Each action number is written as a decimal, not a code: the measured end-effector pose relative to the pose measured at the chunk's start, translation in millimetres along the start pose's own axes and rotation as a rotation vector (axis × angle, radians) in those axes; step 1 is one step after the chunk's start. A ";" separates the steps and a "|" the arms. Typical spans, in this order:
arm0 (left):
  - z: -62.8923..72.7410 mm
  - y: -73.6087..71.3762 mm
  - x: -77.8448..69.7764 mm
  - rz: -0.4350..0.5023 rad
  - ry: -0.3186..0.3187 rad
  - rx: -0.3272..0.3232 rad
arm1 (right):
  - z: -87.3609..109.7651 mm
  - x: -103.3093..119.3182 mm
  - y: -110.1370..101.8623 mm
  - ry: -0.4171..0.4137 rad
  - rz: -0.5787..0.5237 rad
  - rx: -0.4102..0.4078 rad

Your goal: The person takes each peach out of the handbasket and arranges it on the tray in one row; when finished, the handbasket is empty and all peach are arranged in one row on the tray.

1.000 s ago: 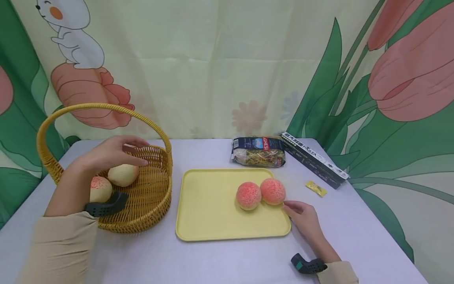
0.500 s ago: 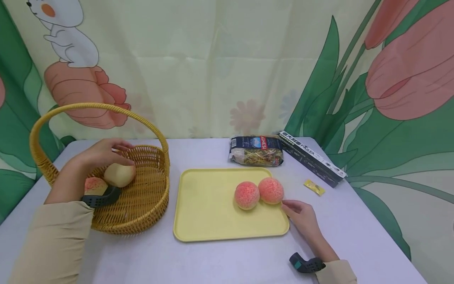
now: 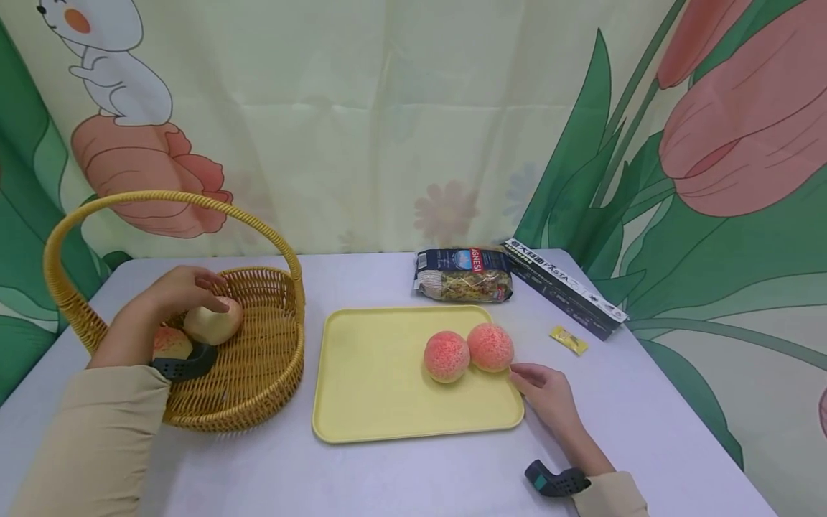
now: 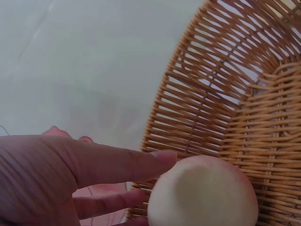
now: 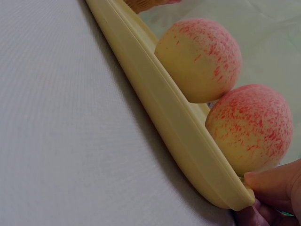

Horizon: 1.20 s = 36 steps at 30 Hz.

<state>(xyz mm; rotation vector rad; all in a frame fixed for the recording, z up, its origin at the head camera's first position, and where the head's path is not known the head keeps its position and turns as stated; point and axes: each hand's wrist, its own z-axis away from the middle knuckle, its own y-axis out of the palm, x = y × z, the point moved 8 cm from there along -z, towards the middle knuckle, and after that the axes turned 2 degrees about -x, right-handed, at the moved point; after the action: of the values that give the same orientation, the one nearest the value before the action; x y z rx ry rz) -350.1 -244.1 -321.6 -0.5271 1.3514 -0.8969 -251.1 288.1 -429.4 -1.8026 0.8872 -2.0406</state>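
A wicker basket (image 3: 284,359) with an arched handle stands at the left, holding two pale peaches. My left hand (image 3: 177,291) reaches into it, at the upper peach (image 3: 213,324). In the left wrist view, the extended thumb (image 4: 162,162) meets this peach's edge, and the other fingers show beside it, partly hidden. The second basket peach (image 3: 171,345) lies partly behind the left wrist. On the yellow tray (image 3: 375,380) sit two pink-speckled peaches, one left (image 3: 446,357) and one right (image 3: 490,347). My right hand (image 3: 545,391) pinches the tray's right rim, thumb above and fingers below.
Behind the tray lies a pasta bag (image 3: 463,275). A long black pasta box (image 3: 562,287) lies to its right, with a small yellow packet (image 3: 568,339) nearby. A printed curtain (image 3: 362,143) hangs behind the white table (image 3: 388,477).
My left hand has come down and leftward onto the upper basket peach. My right hand keeps its hold on the tray rim. The whole head view has shifted slightly.
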 end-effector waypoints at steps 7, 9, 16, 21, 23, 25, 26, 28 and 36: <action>-4.3 6.6 9.1 -0.035 -0.015 0.051 | 0.3 -0.6 0.3 0.010 -0.003 -0.004; -6.0 8.0 12.6 -0.039 -0.028 0.064 | 0.6 -0.5 0.4 0.008 -0.001 -0.005; -10.5 13.9 24.2 -0.036 -0.058 0.106 | -0.1 0.7 -0.1 -0.006 0.004 -0.010; -12.7 15.3 21.4 -0.060 -0.021 0.090 | -0.6 -0.1 -0.2 -0.006 -0.006 -0.007; -12.7 16.0 19.9 -0.053 -0.016 0.090 | -0.8 -0.5 0.1 -0.006 -0.010 -0.007; -12.6 16.8 18.1 -0.055 -0.013 0.092 | -0.8 -0.8 0.3 -0.004 -0.011 -0.007; -12.6 17.2 17.2 -0.059 -0.011 0.093 | -0.8 -0.9 0.4 -0.002 -0.011 -0.008; -12.7 18.3 16.2 -0.067 -0.011 0.098 | -0.8 -0.8 0.7 -0.002 -0.011 -0.009; -13.6 20.6 14.1 -0.090 0.019 0.094 | -1.3 0.0 0.2 -0.002 -0.013 0.001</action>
<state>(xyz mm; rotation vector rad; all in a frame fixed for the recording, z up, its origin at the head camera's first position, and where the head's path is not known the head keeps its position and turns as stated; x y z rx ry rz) -358.7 -241.3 -348.5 -0.5112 1.3039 -1.0364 -252.4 288.3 -429.6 -1.8147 0.8763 -2.0460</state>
